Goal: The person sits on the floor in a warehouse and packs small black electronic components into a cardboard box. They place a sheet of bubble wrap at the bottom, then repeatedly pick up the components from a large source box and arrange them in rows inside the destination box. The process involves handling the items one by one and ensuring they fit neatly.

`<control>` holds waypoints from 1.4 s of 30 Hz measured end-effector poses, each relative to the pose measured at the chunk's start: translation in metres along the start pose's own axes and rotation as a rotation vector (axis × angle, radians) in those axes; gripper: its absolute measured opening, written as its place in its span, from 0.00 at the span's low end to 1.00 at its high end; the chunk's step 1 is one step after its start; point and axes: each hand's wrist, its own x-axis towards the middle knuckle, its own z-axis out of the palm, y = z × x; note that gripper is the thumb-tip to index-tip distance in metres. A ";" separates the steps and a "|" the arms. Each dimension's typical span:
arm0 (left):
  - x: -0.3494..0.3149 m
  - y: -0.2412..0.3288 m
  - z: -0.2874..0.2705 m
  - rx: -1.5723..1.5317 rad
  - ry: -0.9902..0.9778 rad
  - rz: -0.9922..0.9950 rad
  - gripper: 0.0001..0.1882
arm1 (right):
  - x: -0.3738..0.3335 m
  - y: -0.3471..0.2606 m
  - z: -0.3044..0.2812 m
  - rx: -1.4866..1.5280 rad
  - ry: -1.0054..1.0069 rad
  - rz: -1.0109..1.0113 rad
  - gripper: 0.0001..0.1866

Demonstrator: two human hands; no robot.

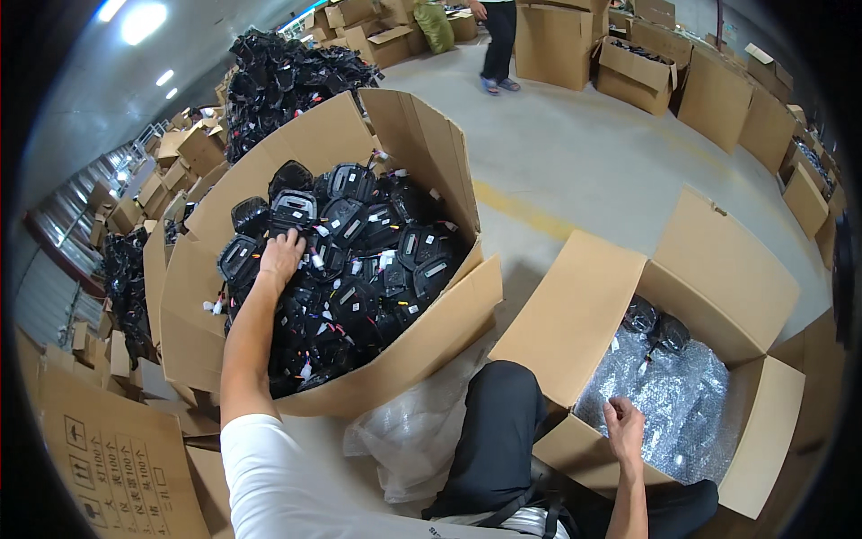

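My left hand (283,256) reaches into the large cardboard box (417,355) on the left. Its fingers are bent over the near edge of a black plastic housing (294,208) with a grey-trimmed face. Around it lie many similar black housings (359,301) with short wires and white connectors. My right hand (626,427) hangs over the near side of a smaller open box (570,314) on the right. Its fingers are loosely curled, thumb apart, with nothing visible in them. In that box, two black rounded parts (655,325) rest at the far side on bubble wrap (664,395).
Clear plastic wrapping (417,427) lies between the two boxes, beside my knee (503,404). Behind the large box rises a heap of black parts (278,85). A printed carton (117,458) stands at the lower left. Another person (499,45) stands on the floor ahead, near more cartons (552,45).
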 end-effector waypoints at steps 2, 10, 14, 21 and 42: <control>-0.002 0.003 0.005 -0.012 0.138 0.081 0.22 | 0.000 0.003 0.004 -0.003 -0.032 0.023 0.15; 0.035 0.033 0.011 -0.132 0.187 0.087 0.26 | 0.006 0.004 0.007 -0.043 -0.121 0.110 0.16; 0.063 0.041 0.007 -0.133 0.270 0.009 0.25 | 0.008 0.008 0.006 -0.101 -0.148 0.116 0.16; 0.113 0.046 0.036 -0.052 0.109 -0.167 0.13 | 0.012 -0.003 0.007 -0.107 -0.209 0.136 0.17; -0.016 -0.074 -0.220 -1.732 0.843 -0.252 0.12 | 0.004 0.001 0.001 -0.044 -0.159 -0.002 0.17</control>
